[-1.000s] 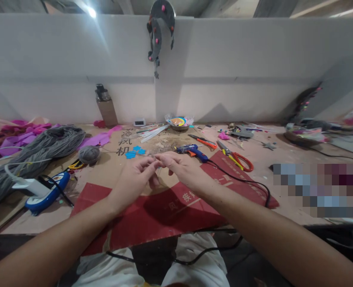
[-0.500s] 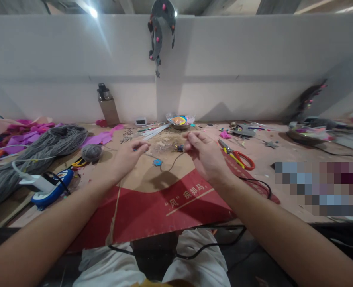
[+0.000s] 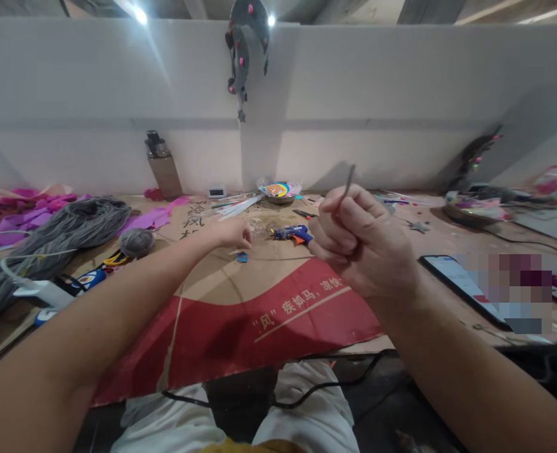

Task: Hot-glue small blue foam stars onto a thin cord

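Cardboard (image 3: 222, 340) lies on the table (image 3: 448, 242) beneath both hands (image 3: 235, 234) (image 3: 366, 242), before pale partition (image 3: 354, 75).

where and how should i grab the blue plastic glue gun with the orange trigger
Take the blue plastic glue gun at its handle end, behind the orange trigger, probably from the right: its tip points left. The right hand partly hides that end.

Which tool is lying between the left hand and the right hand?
In the head view, the blue glue gun lies between the left hand and the right hand.
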`<action>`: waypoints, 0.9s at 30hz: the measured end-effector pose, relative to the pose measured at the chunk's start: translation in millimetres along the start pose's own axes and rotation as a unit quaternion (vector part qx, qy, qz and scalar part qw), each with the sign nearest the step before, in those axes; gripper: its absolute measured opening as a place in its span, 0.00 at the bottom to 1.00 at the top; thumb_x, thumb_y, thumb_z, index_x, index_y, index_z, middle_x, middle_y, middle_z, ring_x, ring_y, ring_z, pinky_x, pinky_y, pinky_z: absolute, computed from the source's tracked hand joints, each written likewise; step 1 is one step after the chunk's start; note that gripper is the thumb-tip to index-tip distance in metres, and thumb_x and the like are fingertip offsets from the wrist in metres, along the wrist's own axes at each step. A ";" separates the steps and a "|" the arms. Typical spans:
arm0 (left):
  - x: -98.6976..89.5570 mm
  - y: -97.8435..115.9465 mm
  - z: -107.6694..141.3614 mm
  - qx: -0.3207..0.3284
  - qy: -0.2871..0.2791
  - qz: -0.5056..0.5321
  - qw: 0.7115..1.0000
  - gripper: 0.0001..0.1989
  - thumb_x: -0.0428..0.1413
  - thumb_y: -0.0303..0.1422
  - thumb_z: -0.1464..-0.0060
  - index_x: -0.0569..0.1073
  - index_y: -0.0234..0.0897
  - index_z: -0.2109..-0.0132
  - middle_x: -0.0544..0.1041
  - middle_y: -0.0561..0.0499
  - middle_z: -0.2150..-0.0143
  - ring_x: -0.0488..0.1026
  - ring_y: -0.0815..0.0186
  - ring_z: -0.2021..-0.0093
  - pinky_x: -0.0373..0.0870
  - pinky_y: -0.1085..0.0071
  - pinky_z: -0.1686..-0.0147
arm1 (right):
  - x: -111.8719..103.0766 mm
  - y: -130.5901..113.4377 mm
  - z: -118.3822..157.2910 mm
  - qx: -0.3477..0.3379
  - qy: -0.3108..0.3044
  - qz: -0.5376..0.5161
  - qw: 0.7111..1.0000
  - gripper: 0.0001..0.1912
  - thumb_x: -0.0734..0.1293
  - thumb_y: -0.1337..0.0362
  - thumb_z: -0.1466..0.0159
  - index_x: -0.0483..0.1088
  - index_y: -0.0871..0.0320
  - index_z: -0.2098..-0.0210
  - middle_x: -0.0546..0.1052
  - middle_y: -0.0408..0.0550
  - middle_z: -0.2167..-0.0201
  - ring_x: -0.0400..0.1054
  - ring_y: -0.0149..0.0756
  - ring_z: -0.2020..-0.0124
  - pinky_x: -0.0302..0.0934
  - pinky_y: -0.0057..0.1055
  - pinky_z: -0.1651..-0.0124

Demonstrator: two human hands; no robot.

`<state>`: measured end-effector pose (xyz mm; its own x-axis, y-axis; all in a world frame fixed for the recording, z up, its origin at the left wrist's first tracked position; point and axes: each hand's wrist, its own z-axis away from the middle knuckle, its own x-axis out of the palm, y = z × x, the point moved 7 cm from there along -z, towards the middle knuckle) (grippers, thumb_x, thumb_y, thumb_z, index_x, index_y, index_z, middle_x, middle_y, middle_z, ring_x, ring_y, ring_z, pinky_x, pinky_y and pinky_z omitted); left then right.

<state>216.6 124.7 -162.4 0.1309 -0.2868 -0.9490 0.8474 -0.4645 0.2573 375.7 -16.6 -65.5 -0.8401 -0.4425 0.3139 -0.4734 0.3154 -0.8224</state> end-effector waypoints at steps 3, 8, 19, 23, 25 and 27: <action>9.4 4.2 -2.4 0.026 -0.054 0.005 0.998 0.07 0.63 0.29 0.62 0.78 0.37 0.70 0.78 0.52 0.72 0.70 0.67 0.71 0.59 0.74 0.70 | 9.5 1.8 1.1 -0.001 -0.043 0.021 0.999 0.09 0.67 0.55 0.40 0.68 0.54 0.69 0.49 0.33 0.85 0.41 0.23 0.84 0.39 0.24 0.82; 14.4 -1.3 5.9 -0.006 -0.034 -0.006 0.999 0.09 0.64 0.31 0.64 0.75 0.37 0.71 0.75 0.53 0.74 0.67 0.66 0.71 0.57 0.73 0.70 | -3.5 66.6 -7.9 0.111 -0.083 0.191 0.972 0.11 0.66 0.56 0.41 0.71 0.58 0.68 0.56 0.35 0.84 0.48 0.23 0.83 0.43 0.24 0.80; 9.0 -15.6 44.0 -0.033 0.130 0.431 0.892 0.10 0.58 0.35 0.53 0.63 0.38 0.69 0.75 0.48 0.69 0.72 0.66 0.71 0.65 0.69 0.71 | -35.4 101.7 -43.8 0.075 -0.043 0.374 0.923 0.15 0.61 0.57 0.39 0.73 0.61 0.67 0.63 0.38 0.81 0.55 0.26 0.78 0.49 0.27 0.73; 13.1 -2.0 66.4 -0.040 0.185 0.544 0.817 0.13 0.59 0.31 0.54 0.61 0.39 0.67 0.70 0.55 0.74 0.65 0.73 0.78 0.60 0.76 0.78 | -29.0 88.3 -59.4 0.041 -0.069 0.412 0.908 0.14 0.61 0.59 0.38 0.74 0.62 0.66 0.65 0.39 0.79 0.56 0.27 0.77 0.50 0.27 0.71; 17.1 21.5 74.1 -0.017 0.139 0.572 0.808 0.11 0.59 0.33 0.52 0.64 0.38 0.65 0.65 0.58 0.77 0.58 0.76 0.81 0.55 0.79 0.81 | -31.4 85.0 -59.5 0.056 -0.078 0.446 0.890 0.14 0.61 0.60 0.38 0.74 0.63 0.66 0.67 0.41 0.78 0.58 0.27 0.76 0.50 0.27 0.70; 24.6 47.8 77.8 -0.022 0.052 0.627 0.777 0.13 0.58 0.41 0.49 0.67 0.37 0.62 0.64 0.56 0.75 0.57 0.76 0.80 0.56 0.79 0.81 | -34.0 80.7 -53.3 0.074 -0.081 0.510 0.853 0.13 0.61 0.62 0.38 0.74 0.63 0.67 0.69 0.42 0.78 0.59 0.28 0.76 0.49 0.27 0.71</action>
<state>220.4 30.2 -159.3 0.9066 -0.4207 0.0317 0.0370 0.1542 0.9874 351.9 68.6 -117.3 -0.7415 -0.1140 -0.6612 0.5315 0.5015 -0.6826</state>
